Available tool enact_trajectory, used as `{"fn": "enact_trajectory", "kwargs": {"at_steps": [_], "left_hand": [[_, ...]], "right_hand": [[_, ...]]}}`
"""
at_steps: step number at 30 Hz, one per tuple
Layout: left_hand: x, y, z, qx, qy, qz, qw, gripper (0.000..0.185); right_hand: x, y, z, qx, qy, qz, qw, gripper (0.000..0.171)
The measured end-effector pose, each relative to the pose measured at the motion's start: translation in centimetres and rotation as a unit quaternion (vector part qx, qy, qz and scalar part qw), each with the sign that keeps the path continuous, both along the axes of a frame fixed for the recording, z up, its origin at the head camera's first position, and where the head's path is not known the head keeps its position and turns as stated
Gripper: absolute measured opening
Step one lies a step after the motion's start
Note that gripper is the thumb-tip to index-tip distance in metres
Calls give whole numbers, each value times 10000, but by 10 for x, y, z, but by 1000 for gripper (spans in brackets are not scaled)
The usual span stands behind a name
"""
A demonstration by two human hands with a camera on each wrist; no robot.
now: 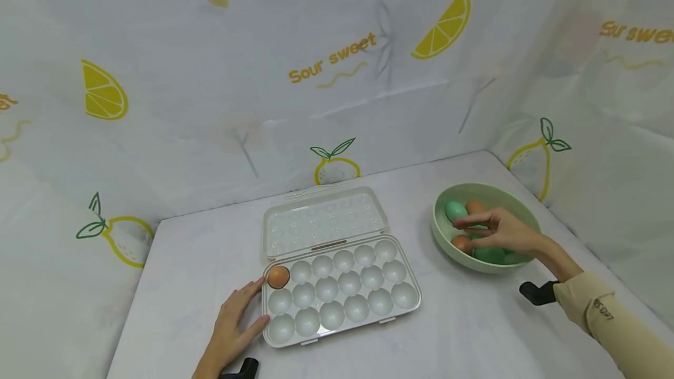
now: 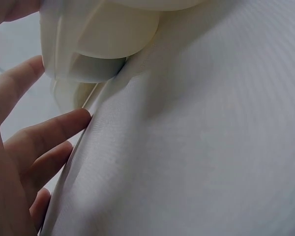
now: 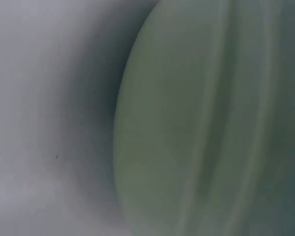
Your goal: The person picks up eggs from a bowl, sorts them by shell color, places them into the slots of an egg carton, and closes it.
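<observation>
We take the open egg tray [image 1: 342, 294] in the middle of the white table [image 1: 474, 332] as our landmark. It is a pale, clear plastic tray with three rows of round cups, and its lid [image 1: 323, 221] is folded back flat on the far side. One brown egg [image 1: 278, 276] sits in the cup at the tray's far left corner; the other cups we see hold nothing.

Our left hand [image 1: 234, 323] rests on the table against the tray's left end, fingers straight and spread, the fingertips touching the tray's rim just beside the brown egg. It grips nothing. In the left wrist view the same fingers [image 2: 44, 135] lie along the tray's edge [image 2: 88, 54], seen from very close.

To the right of the tray, well apart from it, stands a light green bowl [image 1: 447, 238]. Our right hand [image 1: 500, 230] reaches over the bowl, fingers loosely bent and pointing back toward the tray, fingertips down among the eggs. We cannot tell whether they pinch any egg. In the bowl we see a green egg [image 1: 455, 210] and a brown one [image 1: 475, 207] at the far side, another brown egg [image 1: 461, 243] nearer the tray, and more green ones [image 1: 489, 255] under the hand. The right wrist view shows only the bowl's blurred green wall [image 3: 201, 128].

A lemon-printed cloth [image 1: 337, 69] hangs behind the tray and along both sides.
</observation>
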State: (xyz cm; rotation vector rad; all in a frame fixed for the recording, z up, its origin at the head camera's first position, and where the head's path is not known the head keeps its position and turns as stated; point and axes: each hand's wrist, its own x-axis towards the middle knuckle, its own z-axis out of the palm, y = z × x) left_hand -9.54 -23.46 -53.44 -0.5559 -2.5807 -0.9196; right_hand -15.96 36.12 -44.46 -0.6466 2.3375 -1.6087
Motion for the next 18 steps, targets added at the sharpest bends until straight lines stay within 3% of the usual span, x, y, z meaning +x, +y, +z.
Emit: {"fn": "enact_trajectory", "kwargs": {"at_steps": [4, 11, 18], "left_hand": [[0, -1, -1, 41, 9, -33, 10000, 74], [1, -1, -1, 70, 76, -18, 9999, 74], [0, 0, 0, 44, 66, -24, 10000, 74]], "right_hand": [[-2, 3, -5, 77, 115, 420, 9990, 45], [-3, 3, -13, 195, 231, 757, 9967, 49], [-6, -4, -16, 605, 346, 770, 9946, 50]]}}
